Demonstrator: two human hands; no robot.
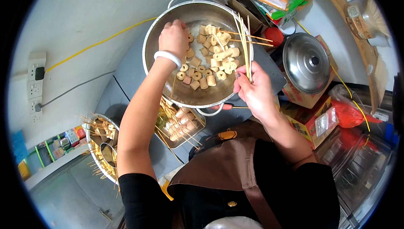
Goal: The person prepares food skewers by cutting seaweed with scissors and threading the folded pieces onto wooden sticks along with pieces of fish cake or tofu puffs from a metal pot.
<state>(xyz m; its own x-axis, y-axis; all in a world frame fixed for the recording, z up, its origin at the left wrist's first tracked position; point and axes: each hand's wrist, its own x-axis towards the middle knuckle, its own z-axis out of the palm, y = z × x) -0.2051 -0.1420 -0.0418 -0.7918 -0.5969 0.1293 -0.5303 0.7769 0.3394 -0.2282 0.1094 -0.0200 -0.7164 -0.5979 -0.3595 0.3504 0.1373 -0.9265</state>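
Observation:
A large perforated metal basin [184, 99] holds many short beige cylinders of food [203, 83], some showing a hole through the middle. Inside its left side, my left hand [173, 38] reaches down among the pieces, a white bangle [168, 58] on the wrist. Its fingertips are hidden, so whether it pinches a piece is unclear. At the basin's right rim, my right hand [254, 85] grips several bamboo skewers [244, 44] that point up and away. Clusters of pieces [224, 55] lie near it, and two sticks [252, 42] stick out from them across the rim.
Below the basin sits a metal tray [202, 128] of skewered food. A round pot with dividers [90, 134], full of skewers, stands left. To the right are a steel lid [305, 63] on a cardboard box [315, 99] and a red plastic bag [347, 113].

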